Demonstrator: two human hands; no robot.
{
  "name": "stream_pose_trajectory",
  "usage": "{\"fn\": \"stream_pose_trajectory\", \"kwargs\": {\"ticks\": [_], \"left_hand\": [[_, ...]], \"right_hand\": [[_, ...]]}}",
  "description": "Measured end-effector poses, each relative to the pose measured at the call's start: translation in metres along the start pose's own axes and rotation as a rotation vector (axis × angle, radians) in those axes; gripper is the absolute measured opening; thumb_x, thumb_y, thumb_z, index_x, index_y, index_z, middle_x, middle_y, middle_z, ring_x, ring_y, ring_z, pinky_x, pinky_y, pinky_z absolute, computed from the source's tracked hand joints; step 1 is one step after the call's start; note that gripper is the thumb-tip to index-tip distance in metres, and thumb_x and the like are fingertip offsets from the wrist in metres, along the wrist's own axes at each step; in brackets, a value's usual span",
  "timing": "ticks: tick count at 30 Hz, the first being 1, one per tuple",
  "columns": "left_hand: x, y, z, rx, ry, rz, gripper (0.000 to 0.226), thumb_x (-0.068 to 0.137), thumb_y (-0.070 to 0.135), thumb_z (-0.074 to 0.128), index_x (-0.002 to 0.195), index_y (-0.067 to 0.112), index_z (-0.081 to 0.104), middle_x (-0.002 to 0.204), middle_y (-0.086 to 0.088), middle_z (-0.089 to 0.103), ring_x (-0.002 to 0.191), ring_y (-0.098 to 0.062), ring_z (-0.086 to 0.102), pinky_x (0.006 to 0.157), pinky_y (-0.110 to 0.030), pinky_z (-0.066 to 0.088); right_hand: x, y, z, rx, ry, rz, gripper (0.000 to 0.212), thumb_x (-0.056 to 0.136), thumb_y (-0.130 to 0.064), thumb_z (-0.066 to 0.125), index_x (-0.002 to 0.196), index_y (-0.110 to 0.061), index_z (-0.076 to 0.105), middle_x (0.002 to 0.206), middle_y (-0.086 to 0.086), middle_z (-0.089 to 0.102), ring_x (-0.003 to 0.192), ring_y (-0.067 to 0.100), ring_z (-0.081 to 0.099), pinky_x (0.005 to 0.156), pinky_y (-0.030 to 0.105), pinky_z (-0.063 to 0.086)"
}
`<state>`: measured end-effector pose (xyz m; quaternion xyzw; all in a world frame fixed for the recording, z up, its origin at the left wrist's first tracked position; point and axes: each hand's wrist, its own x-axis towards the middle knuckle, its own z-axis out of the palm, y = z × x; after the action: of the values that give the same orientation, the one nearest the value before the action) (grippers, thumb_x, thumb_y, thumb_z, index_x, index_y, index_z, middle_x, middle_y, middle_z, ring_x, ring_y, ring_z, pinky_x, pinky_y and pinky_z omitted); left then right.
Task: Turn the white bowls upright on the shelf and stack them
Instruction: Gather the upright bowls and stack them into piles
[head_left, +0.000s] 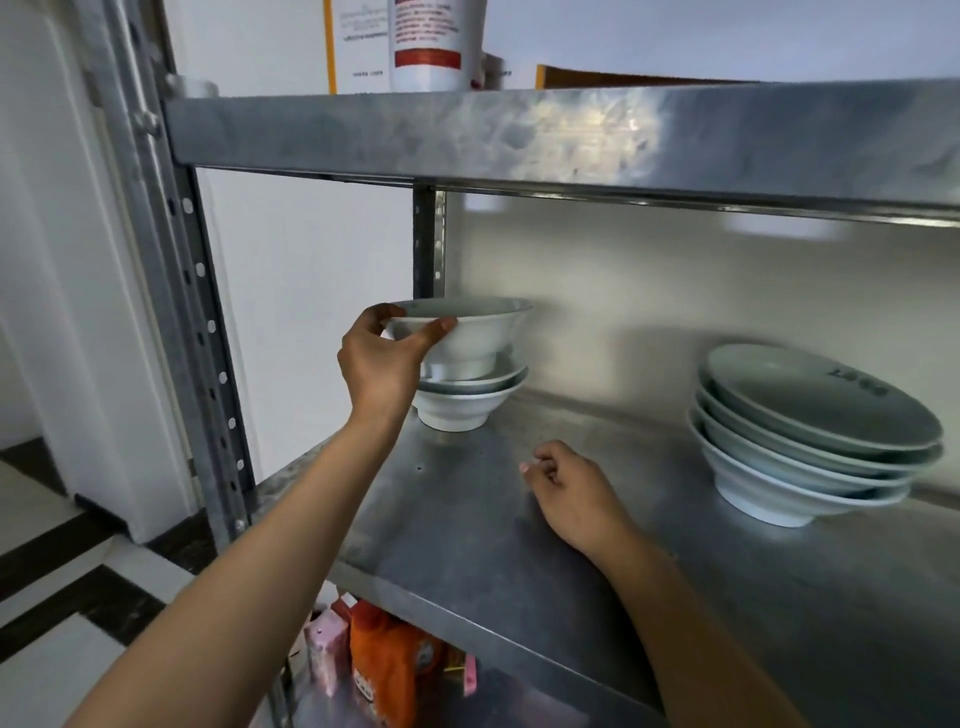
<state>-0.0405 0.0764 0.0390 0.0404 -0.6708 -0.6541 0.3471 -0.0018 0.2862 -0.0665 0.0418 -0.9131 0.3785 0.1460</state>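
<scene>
My left hand (382, 358) grips the near rim of an upright white bowl (475, 332), thumb and fingers pinching its edge. The bowl's foot sits in, or just above, a small stack of upright white bowls (467, 402) at the back left of the metal shelf (519, 545); I cannot tell if it rests there. My right hand (571, 491) lies on the shelf surface in the middle, fingers loosely curled, holding nothing. At the right stands a taller stack of several wide, upright white bowls (810, 441).
A metal shelf board (519, 135) hangs close above the bowls, carrying a white and red container (431, 41). A perforated steel post (192, 338) stands at the left. Orange and pink packets (384, 665) sit on the shelf below.
</scene>
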Motion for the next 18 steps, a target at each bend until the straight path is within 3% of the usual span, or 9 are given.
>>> {"fn": "stream_pose_trajectory", "kwargs": {"ticks": [6,11,15,18], "left_hand": [[0.002,-0.01,0.005,0.228,-0.073,-0.002,0.053,0.056,0.053,0.083,0.097,0.025,0.065,0.095,0.009,0.065,0.092,-0.015,0.062,0.081,-0.032,0.052],[-0.001,-0.028,0.005,0.444,-0.12,0.055,0.027,0.082,0.045,0.065,0.095,0.021,0.068,0.101,-0.002,0.069,0.094,-0.024,0.062,0.072,-0.027,0.041],[0.001,-0.041,0.0,0.437,-0.174,0.122,0.026,0.092,0.04,0.054,0.1,0.018,0.064,0.101,-0.006,0.067,0.084,-0.019,0.055,0.072,-0.027,0.039],[0.002,-0.051,-0.004,0.443,-0.248,0.159,0.03,0.097,0.034,0.045,0.116,0.015,0.059,0.114,-0.009,0.062,0.099,-0.023,0.056,0.082,-0.029,0.04]], "right_hand": [[0.001,-0.002,0.0,-0.024,-0.005,-0.009,0.035,0.092,-0.04,0.055,0.118,-0.017,0.057,0.107,0.001,0.065,0.1,0.018,0.062,0.088,0.027,0.047],[0.0,0.002,0.001,0.012,-0.014,0.015,0.032,0.091,-0.04,0.056,0.115,-0.019,0.058,0.1,-0.002,0.065,0.094,0.016,0.063,0.09,0.029,0.049],[-0.001,0.004,0.0,0.034,-0.009,0.024,0.03,0.091,-0.039,0.057,0.113,-0.019,0.059,0.095,-0.003,0.065,0.091,0.015,0.063,0.089,0.029,0.049],[-0.002,0.005,0.0,0.039,-0.004,0.033,0.03,0.091,-0.038,0.057,0.113,-0.018,0.059,0.094,-0.004,0.065,0.09,0.015,0.063,0.089,0.029,0.049]]}}
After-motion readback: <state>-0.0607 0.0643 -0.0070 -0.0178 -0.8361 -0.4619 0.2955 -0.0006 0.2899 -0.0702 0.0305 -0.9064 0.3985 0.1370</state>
